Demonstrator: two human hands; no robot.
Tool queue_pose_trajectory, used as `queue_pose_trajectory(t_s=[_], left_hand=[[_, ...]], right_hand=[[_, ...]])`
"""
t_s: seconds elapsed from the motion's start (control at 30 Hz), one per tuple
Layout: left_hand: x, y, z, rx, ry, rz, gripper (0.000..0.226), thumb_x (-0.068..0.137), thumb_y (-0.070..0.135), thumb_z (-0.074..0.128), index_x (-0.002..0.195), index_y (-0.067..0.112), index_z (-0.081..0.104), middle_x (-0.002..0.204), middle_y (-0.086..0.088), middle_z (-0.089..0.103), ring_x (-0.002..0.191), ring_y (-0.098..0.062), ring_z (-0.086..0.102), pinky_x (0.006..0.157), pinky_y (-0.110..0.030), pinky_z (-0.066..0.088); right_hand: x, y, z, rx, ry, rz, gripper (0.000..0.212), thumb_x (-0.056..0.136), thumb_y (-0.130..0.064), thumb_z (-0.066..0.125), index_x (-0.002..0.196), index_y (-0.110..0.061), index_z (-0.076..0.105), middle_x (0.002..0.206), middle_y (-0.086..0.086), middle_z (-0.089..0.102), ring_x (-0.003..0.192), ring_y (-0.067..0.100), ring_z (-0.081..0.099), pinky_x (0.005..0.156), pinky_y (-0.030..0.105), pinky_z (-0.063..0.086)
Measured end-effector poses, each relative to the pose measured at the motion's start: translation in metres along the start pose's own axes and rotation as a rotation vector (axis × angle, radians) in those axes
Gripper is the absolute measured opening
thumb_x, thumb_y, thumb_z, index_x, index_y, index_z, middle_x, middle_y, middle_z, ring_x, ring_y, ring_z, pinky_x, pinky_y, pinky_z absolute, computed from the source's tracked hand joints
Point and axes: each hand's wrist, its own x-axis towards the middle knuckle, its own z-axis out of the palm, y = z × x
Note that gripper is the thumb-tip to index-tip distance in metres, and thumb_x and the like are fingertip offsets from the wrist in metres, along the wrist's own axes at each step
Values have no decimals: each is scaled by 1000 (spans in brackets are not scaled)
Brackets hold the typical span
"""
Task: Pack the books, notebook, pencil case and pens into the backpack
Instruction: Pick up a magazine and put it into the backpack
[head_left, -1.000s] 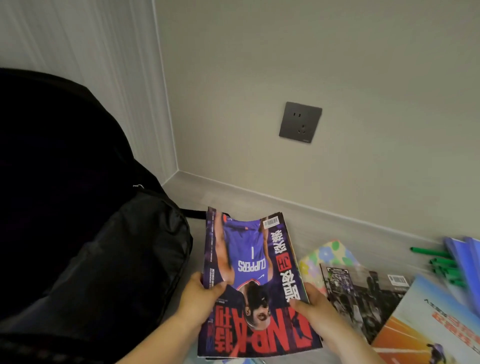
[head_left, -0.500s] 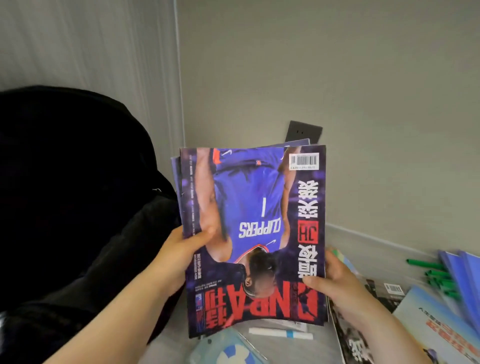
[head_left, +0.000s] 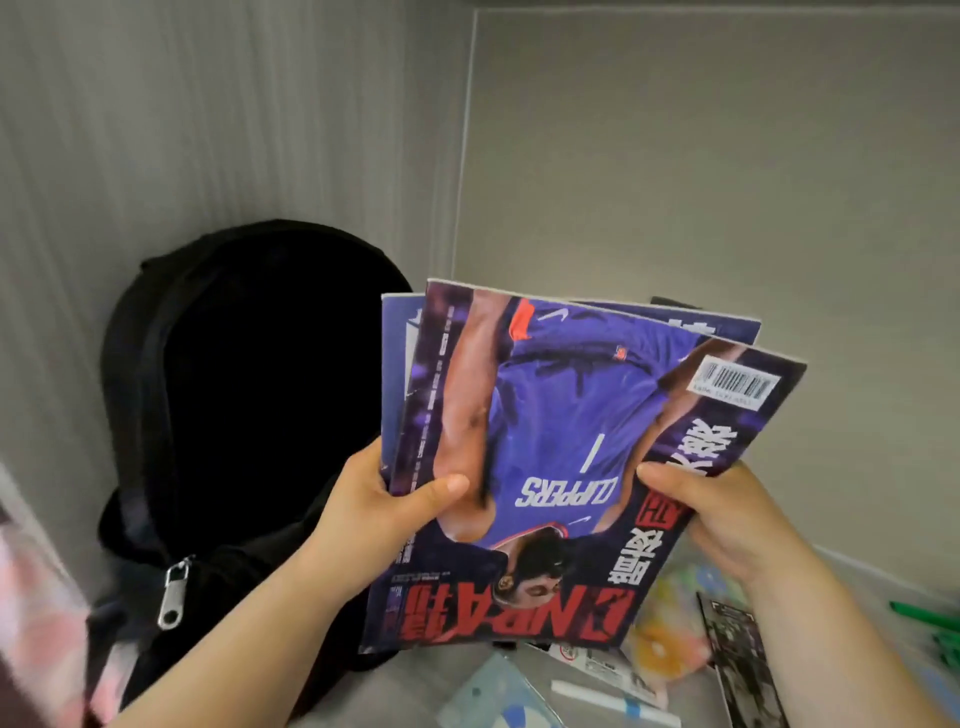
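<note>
Beside backpack (head_left: 249, 395), right of it: left hand (head_left: 384, 512) and right hand (head_left: 727, 514) gripped magazines (head_left: 566, 457), held off surface.

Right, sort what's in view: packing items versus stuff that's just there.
For packing:
- basketball magazines, held by left hand and right hand
- black backpack
- green pens
- white pen
- dark-covered book

Just there:
- walls
- pink cloth

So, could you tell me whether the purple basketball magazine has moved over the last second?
Yes: the purple basketball magazine rose off the desk, now level with the black backpack's top.
</note>
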Motion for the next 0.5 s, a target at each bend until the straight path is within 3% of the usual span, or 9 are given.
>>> queue_pose_trajectory(t_s=[0.07, 0.13, 0.2, 0.27, 0.37, 0.5], left_hand=[[4, 21, -6, 38, -7, 82, 17, 59, 21, 70, 72, 28, 62, 63, 23, 72, 60, 8, 67, 52, -5, 49], [10, 39, -16, 82, 14, 161, 22, 61, 20, 78, 72, 29, 61, 62, 26, 71, 60, 10, 65, 53, -4, 49], [15, 55, -28, 117, 71, 246, 21, 63, 15, 72, 72, 30, 60, 62, 28, 70, 61, 12, 64, 56, -4, 49], [18, 69, -41, 162, 172, 330, 25, 64, 11, 68, 71, 33, 59, 60, 32, 67, 61, 15, 63, 57, -1, 47], [19, 85, -60, 277, 324, 437, 37, 68, 5, 73, 70, 37, 54, 58, 41, 62, 60, 22, 58, 55, 4, 42], [18, 94, -77, 392, 471, 454, 27, 62, 21, 68, 68, 39, 48, 57, 45, 58, 57, 25, 53, 55, 5, 38]], right_hand=[[12, -15, 13, 11, -11, -99, 24, 52, -2, 59, 71, -15, 68, 60, -7, 73, 56, 5, 68, 57, 18, 57], [25, -33, 28, -4, -42, -196, 29, 53, -4, 59, 80, -15, 62, 63, -10, 74, 60, 4, 68, 62, 19, 58], [39, -50, 45, -19, -95, -259, 29, 54, -6, 60, 80, -18, 64, 66, -12, 74, 64, 4, 69, 66, 20, 58], [56, -66, 65, -26, -157, -287, 26, 54, -7, 62, 76, -18, 68, 67, -13, 74, 66, 4, 69, 69, 19, 58], [84, -88, 98, -107, -268, -315, 33, 56, -6, 63, 86, -18, 63, 71, -17, 74, 73, 1, 68, 75, 17, 56], [119, -93, 135, -197, -365, -307, 36, 68, 8, 63, 90, -20, 60, 70, -21, 73, 74, -3, 67, 74, 14, 55]])
